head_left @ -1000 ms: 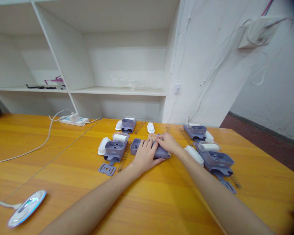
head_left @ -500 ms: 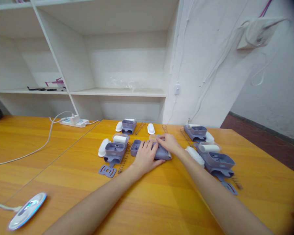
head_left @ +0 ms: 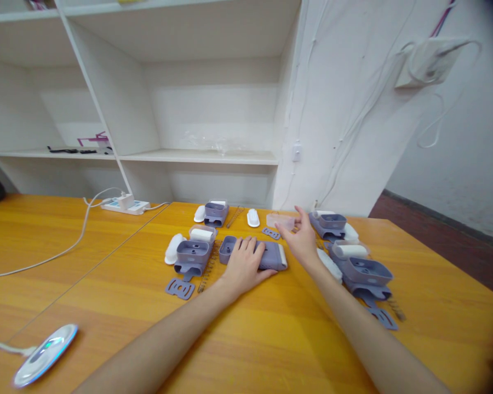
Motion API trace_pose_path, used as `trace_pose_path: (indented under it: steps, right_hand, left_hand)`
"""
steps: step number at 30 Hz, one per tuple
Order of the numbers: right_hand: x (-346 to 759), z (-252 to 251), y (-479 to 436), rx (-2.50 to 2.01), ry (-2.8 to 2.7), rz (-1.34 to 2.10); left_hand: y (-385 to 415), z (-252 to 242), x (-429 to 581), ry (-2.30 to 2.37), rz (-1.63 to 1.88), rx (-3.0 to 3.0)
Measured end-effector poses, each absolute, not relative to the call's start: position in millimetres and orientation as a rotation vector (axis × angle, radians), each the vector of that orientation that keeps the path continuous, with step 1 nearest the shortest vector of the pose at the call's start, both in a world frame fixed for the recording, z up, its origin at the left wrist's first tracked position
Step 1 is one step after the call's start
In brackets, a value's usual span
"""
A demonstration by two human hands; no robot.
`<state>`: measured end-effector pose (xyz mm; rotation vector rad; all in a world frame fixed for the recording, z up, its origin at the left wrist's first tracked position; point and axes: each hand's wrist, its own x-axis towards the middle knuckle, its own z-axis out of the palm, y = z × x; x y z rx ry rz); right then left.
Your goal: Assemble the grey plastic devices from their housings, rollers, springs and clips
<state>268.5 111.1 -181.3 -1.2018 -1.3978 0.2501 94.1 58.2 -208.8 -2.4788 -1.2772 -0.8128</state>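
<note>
My left hand [head_left: 242,266] lies flat, fingers together, pressing on a grey-purple plastic housing [head_left: 271,255] that rests on the orange table [head_left: 250,339]. My right hand [head_left: 301,239] hovers open just right of that housing, fingers spread, its fingertips close to a clear pinkish plastic cover [head_left: 280,220]. A small grey perforated plate [head_left: 270,233] lies between the cover and the housing. Nothing is held in the right hand.
Similar grey housings with white rollers sit at the left [head_left: 193,250], back [head_left: 216,212] and right [head_left: 363,265]. Metal springs [head_left: 207,268] and a flat grey plate [head_left: 179,288] lie among them. A power strip [head_left: 123,204] with cable and a round shiny disc [head_left: 45,353] are on the left. White shelves stand behind.
My right hand has lifted off the housing and moved right and back, opening up; the clear cover and small grey plate are now uncovered. My left hand stays on the housing.
</note>
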Motion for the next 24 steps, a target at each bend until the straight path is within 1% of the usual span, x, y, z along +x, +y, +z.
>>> trace_pose_path:
  steps: [5, 10, 16, 18, 22, 24]
  right_hand:
    - [281, -182, 109, -1.091, -1.145, 0.429]
    - [286, -183, 103, -1.091, -1.023, 0.416]
    - [290, -194, 87, -1.17, -1.111, 0.2]
    - [291, -198, 82, -1.176, -1.154, 0.218]
    - [290, -207, 71, -1.111, -1.163, 0.382]
    - [290, -211, 65, -1.09, -1.175, 0.382]
  left_hand:
    - [59, -208, 93, -1.286, -0.815, -2.493]
    - [59, -205, 92, -1.334, -0.927, -2.477]
    - [58, -207, 91, -1.353, -1.057, -2.373]
    - [59, -209, 91, -1.339, -1.094, -2.351]
    - [59, -211, 90, -1.315, -1.147, -2.324]
    - [59, -211, 90, -1.318, -1.159, -2.312]
